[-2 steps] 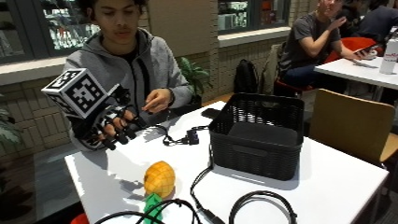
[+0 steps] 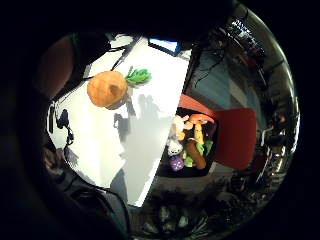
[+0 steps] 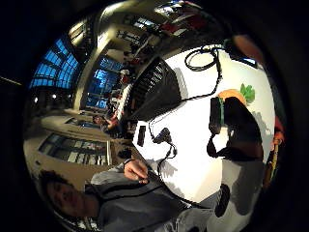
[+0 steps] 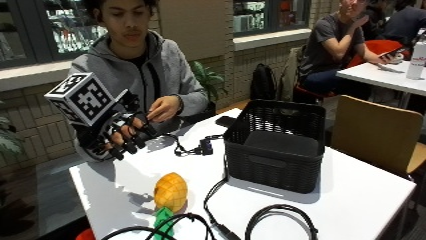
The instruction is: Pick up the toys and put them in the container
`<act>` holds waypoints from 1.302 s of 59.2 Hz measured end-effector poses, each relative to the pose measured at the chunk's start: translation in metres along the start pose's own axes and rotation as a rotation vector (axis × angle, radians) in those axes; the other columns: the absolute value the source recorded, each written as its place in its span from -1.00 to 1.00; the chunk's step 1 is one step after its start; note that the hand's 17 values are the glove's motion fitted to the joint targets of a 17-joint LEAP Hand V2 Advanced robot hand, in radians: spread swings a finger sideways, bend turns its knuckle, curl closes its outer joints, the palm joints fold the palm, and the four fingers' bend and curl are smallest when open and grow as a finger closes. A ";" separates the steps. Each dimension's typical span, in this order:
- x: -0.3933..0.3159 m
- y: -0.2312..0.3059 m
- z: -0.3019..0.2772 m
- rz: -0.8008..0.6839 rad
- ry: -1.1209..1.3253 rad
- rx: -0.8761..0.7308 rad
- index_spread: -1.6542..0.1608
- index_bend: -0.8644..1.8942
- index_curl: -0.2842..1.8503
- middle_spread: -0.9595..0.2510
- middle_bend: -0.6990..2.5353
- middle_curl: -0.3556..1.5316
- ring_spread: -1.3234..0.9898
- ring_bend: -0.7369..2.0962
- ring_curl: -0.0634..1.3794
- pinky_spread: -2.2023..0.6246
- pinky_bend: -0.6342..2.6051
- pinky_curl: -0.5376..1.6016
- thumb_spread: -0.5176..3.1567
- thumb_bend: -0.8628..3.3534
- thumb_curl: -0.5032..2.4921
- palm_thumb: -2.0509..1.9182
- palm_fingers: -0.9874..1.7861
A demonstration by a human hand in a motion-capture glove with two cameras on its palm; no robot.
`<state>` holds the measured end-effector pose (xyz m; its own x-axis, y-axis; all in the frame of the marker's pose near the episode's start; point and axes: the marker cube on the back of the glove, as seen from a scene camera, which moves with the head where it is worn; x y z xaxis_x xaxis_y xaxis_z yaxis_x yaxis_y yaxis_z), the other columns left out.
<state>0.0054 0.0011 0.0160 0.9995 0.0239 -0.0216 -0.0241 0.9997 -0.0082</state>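
Note:
A plush pineapple (image 4: 171, 191) with green leaves (image 4: 163, 220) lies on the white table (image 4: 359, 200) near its front edge. It also shows in the little finger side view as the pineapple (image 2: 107, 89). My gloved right hand (image 4: 123, 135) hangs above the table's left part, behind and left of the pineapple. Its fingers point down, relaxed, and hold nothing. The black slatted basket (image 4: 276, 145) stands mid-table to the right of the hand, and no toys are visible inside it. In the thumb side view a black strap partly hides the pineapple (image 3: 231, 94).
Black cables (image 4: 219, 210) loop across the table's front and past a small adapter (image 4: 205, 147). The person's bare left hand (image 4: 163, 107) is raised near the glove. A black tray with several toys (image 2: 187, 145) sits on a red seat beside the table. A wooden chair (image 4: 373, 132) stands at right.

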 end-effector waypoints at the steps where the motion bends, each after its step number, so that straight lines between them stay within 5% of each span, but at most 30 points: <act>1: -0.002 0.000 -0.006 -0.007 -0.005 0.005 0.70 -0.18 -0.65 0.63 -0.44 -0.57 0.11 -0.35 -0.87 0.55 -0.31 -0.38 -0.39 -0.48 -0.65 0.16 0.01; 11: -0.006 0.002 -0.019 -0.020 -0.015 0.026 0.62 -0.18 -0.57 0.66 -0.43 -0.50 0.09 -0.34 -0.83 0.55 -0.28 -0.31 -0.02 -0.40 -0.59 0.18 -0.02; 23: -0.003 -0.001 -0.014 0.005 0.002 0.001 0.59 -0.19 -0.51 0.67 -0.44 -0.43 0.08 -0.34 -0.80 0.55 -0.27 -0.27 0.16 -0.36 -0.54 0.17 -0.03; 55: -0.001 -0.052 0.074 0.017 0.104 -0.192 0.53 -0.28 -0.45 0.67 -0.46 -0.31 0.08 -0.32 -0.71 0.55 -0.21 -0.20 0.09 -0.37 -0.50 0.07 -0.18; 63: 0.008 -0.069 0.111 0.029 0.191 -0.215 0.51 -0.24 -0.44 0.68 -0.47 -0.31 0.10 -0.41 -0.76 0.56 -0.19 -0.18 -0.01 -0.45 -0.52 0.02 -0.40; 77: 0.026 -0.075 0.146 0.093 0.050 -0.185 0.47 -0.11 -0.37 0.66 -0.49 -0.34 0.11 -0.43 -0.83 0.59 -0.23 -0.20 -0.08 -0.52 -0.50 0.06 -0.36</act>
<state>0.0367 -0.0721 0.1616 0.9906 0.1111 -0.0803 -0.1244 0.9744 -0.1872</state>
